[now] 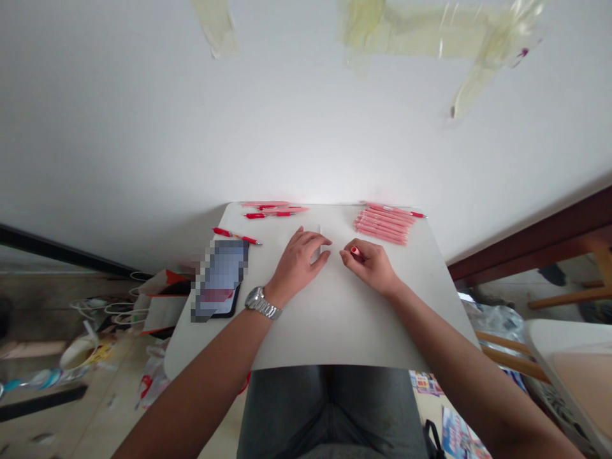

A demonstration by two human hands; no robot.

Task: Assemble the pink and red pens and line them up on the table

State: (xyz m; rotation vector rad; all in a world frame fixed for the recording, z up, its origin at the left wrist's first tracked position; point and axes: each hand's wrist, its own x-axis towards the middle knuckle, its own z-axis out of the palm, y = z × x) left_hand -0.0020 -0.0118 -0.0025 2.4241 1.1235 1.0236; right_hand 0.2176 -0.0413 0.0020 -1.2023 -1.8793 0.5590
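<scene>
My right hand (pixel 371 264) is closed around a red pen barrel (pixel 356 252), whose hollow-looking round end shows between the thumb and fingers; the rest of it is hidden in the palm. Just left of it, my left hand (pixel 301 255) hovers on or close over the table with thumb and fingers apart. A thin white stick (pixel 320 229), perhaps a pen refill, shows beyond its fingers and partly behind them. Nothing is visibly gripped in that hand. The two hands are a short gap apart.
Pink pens (pixel 384 224) lie in a row at the white table's (pixel 306 338) back right. Several red and pink pens (pixel 272 215) lie at the back left, another pair of red pieces (pixel 238 236) nearer. A blurred phone (pixel 222 277) lies left. A wall (pixel 296 127) stands behind.
</scene>
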